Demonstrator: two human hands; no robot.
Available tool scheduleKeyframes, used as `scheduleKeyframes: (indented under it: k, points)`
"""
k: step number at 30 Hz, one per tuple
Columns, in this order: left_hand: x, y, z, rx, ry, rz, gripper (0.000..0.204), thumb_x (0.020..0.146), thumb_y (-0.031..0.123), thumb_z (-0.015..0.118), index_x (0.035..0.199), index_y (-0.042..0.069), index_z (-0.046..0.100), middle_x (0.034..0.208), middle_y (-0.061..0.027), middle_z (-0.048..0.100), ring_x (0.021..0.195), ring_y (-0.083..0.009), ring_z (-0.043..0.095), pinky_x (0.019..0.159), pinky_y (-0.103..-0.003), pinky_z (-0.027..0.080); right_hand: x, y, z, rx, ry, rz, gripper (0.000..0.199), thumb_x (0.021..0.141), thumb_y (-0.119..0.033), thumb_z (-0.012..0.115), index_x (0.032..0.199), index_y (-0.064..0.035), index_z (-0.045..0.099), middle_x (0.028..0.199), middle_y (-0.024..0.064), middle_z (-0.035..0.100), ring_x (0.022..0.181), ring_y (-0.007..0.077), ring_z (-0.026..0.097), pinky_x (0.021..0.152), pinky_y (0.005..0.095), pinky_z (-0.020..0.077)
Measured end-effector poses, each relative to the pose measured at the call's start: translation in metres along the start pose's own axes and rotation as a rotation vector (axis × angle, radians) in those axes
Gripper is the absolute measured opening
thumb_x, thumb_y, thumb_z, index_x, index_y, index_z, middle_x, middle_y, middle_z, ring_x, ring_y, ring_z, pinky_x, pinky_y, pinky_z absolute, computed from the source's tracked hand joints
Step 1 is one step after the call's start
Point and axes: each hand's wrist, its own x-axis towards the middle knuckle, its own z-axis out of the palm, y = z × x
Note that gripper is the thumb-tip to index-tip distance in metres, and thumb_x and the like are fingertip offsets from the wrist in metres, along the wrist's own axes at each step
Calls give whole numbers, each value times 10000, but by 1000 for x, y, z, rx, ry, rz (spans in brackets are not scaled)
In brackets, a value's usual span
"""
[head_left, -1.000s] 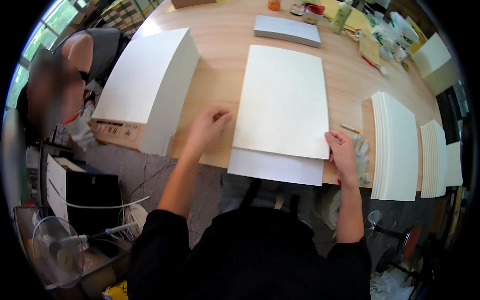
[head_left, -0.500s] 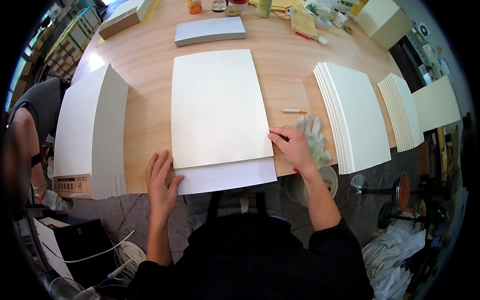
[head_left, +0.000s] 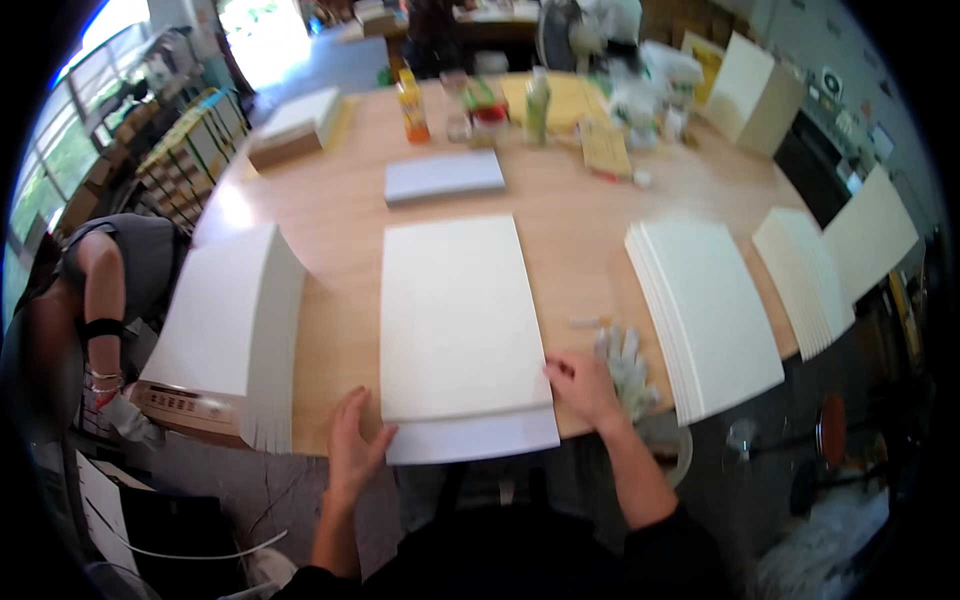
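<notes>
In front of me lies a large cream sheet (head_left: 460, 320), perhaps thin board, on top of a white sheet (head_left: 470, 440) that shows as a strip along the near edge. My left hand (head_left: 357, 445) rests at the left side, fingers stretched out, its thumb by the white sheet's upper left corner. At the right edge, my right hand (head_left: 588, 392) pinches the cream sheet between thumb and curled forefinger. Just beyond that hand, a greyish work glove (head_left: 628, 370) lies on the table, with a blurred cigarette-like stick (head_left: 590, 322) near its fingertips.
Tall paper stacks flank me: a left stack (head_left: 215, 310), a right stack (head_left: 710, 310) and a smaller one (head_left: 800, 270). A flat pile (head_left: 445, 178) lies ahead, bottles (head_left: 413, 108) behind it. A bucket (head_left: 680, 455) stands below the table's right edge. Another person (head_left: 105, 280) bends at far left.
My view has tilted up, so everything sits lower and more of the room shows. Both hands stay at the sheets' sides. The person at left shows more, a gloved hand near the left stack.
</notes>
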Motion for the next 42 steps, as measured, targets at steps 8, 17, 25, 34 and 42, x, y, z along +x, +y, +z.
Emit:
scheduleKeyframes:
  k: [8, 17, 25, 34, 42]
  points:
    - [28, 72, 22, 379, -418, 597, 945, 764, 558, 867, 1504, 80, 525, 1604, -175, 468, 1454, -368, 481, 1133, -510, 413, -31, -4, -20, -10, 106, -173, 287, 1001, -213, 697, 1189, -1, 740, 1020, 175, 757, 892, 288, 727, 808, 376, 569]
    - [39, 56, 17, 227, -465, 530, 786, 869, 432, 819, 1510, 85, 524, 1583, -197, 502, 1424, -403, 512, 1128, -527, 436, -64, -19, -32, -92, -184, -446, 880, 818, -431, 892, 1540, -93, 520, 1571, 272, 445, 1496, 463, 371, 1236, 521, 329]
    - [64, -2, -6, 46, -479, 412, 452, 876, 322, 845, 1234, 71, 733, 1478, -217, 581, 1325, -402, 581, 1085, -465, 493, -27, -3, 9, -21, -69, -361, 319, 785, -232, 896, 1033, -68, 781, 1231, 163, 700, 1339, 435, 539, 1134, 496, 438]
    - [87, 24, 13, 76, -399, 133, 391, 805, 418, 899, 840, 77, 710, 1044, -78, 655, 937, -260, 678, 812, -386, 555, -11, -21, 27, -71, 167, -235, 269, 759, -173, 885, 751, -55, 644, 753, 92, 609, 839, 334, 586, 760, 458, 461]
    - [89, 19, 23, 46, -318, 141, 327, 768, 338, 920, 787, 101, 696, 933, -70, 638, 859, -271, 648, 743, -400, 530, -7, -20, 26, -163, 191, -259, 305, 780, -191, 877, 728, -59, 607, 762, 94, 608, 846, 345, 576, 782, 471, 461]
